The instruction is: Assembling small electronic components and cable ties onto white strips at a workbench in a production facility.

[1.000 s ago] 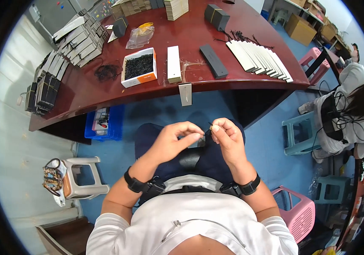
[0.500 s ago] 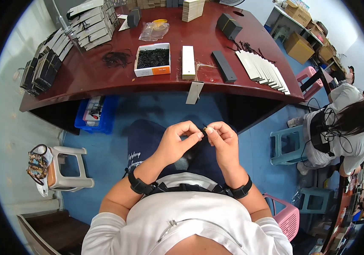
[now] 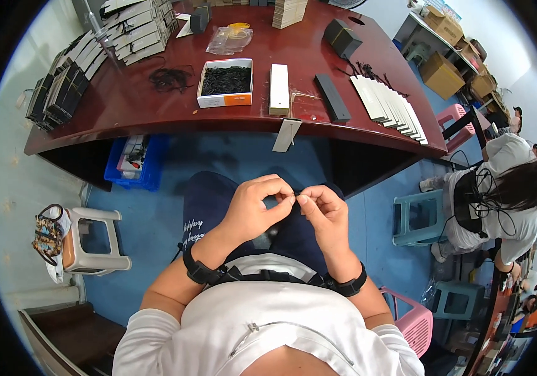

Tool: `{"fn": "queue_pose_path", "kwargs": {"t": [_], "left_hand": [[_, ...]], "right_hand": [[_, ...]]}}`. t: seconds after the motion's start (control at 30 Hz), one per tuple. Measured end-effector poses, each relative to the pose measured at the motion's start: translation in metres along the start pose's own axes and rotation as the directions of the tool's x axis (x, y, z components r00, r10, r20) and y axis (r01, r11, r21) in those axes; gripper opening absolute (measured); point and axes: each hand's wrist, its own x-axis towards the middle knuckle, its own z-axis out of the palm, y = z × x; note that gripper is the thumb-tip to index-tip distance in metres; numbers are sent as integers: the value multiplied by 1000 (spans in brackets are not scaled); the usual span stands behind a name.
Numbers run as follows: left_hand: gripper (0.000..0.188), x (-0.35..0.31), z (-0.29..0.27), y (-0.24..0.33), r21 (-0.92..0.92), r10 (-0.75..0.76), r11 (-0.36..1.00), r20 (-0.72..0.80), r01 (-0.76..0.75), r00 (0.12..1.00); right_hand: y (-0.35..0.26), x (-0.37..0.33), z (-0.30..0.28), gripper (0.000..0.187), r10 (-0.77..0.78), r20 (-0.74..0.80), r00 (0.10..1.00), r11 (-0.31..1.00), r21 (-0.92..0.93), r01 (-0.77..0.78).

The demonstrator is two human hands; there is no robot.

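Observation:
Over my lap, my left hand (image 3: pixel 256 203) and my right hand (image 3: pixel 323 213) meet, thumb and forefinger of each pinched together. A small dark thing (image 3: pixel 296 194) shows between the fingertips; it is too small to name. In front of them a narrow white card (image 3: pixel 286 135) with a hole hangs at the desk's front edge. Behind it lies a stack of white cards (image 3: pixel 279 89), with a dark grey strip-shaped block (image 3: pixel 332 98) to its right. A white and orange box (image 3: pixel 225 100) filled with short black strands stands to the left.
A fan of white cards (image 3: pixel 387 108) with black cords lies on the red desk (image 3: pixel 155 116). Bundled card stacks (image 3: pixel 68 94) stand at the left. A blue crate (image 3: pixel 135 178) is under the desk. A beige stool (image 3: pixel 99 241) stands left; a person (image 3: pixel 497 188) sits right.
Both hands have shifted slightly left, and their fingertips have drawn closer together. The small thing at my right fingertips is now mostly hidden. The view has moved a little.

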Motion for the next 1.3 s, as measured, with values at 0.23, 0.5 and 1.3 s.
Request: {"fn": "queue_pose_path", "kwargs": {"t": [0.23, 0.5, 1.3], "left_hand": [[5, -2, -2, 2, 88, 31, 995, 57, -36, 998], [6, -2, 3, 2, 37, 1, 999, -15, 0, 1000], [8, -7, 9, -19, -341, -235, 901, 136, 268, 962]], "right_hand": [[3, -2, 0, 9, -13, -59, 998, 999, 50, 16], [7, -2, 2, 8, -31, -45, 999, 1000, -1, 31], [11, 0, 4, 6, -39, -77, 996, 997, 69, 44]]}}
